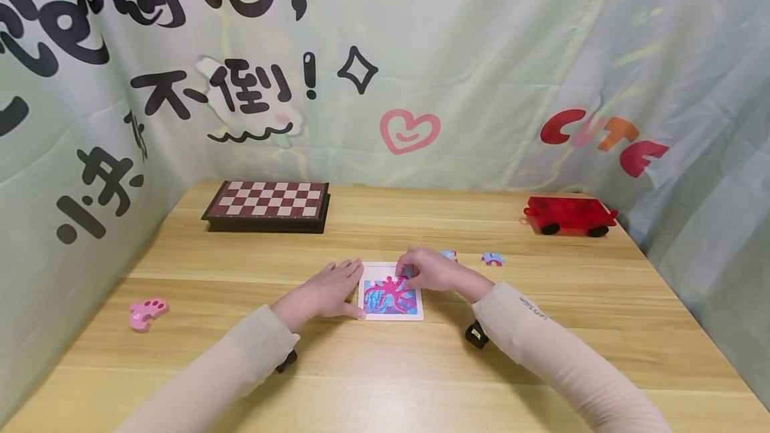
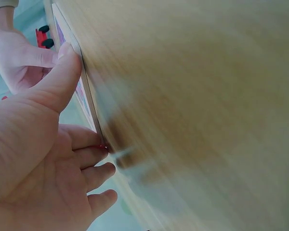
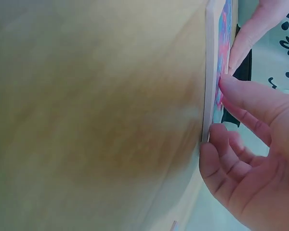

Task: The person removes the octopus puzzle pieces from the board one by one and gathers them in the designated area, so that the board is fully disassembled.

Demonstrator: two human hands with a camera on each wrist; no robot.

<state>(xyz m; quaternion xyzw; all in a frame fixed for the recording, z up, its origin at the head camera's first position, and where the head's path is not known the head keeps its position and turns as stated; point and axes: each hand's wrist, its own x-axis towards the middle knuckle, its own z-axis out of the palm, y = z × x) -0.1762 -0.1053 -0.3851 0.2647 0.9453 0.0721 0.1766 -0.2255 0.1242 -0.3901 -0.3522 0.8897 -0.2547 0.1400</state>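
Note:
A white-framed jigsaw puzzle (image 1: 391, 299) with a pink octopus on blue lies flat on the table between both hands. Bare white backing shows along its upper part. My left hand (image 1: 327, 289) rests beside its left edge, fingers extended; the thumb touches the lower left of the frame and the fingertips reach the upper left corner. At the upper right, my right hand (image 1: 430, 269) has thumb and index finger pinched over a puzzle piece, mostly hidden by the fingers. Its other fingers curl against the frame's edge, as the right wrist view shows.
Two loose puzzle pieces, one (image 1: 493, 259) farther right and one (image 1: 449, 255) partly behind the right hand, lie on the wooden table (image 1: 385, 379). A checkered board box (image 1: 267, 206) stands back left, a red wheeled toy cart (image 1: 568, 216) back right, a pink paw-like object (image 1: 147, 313) at left.

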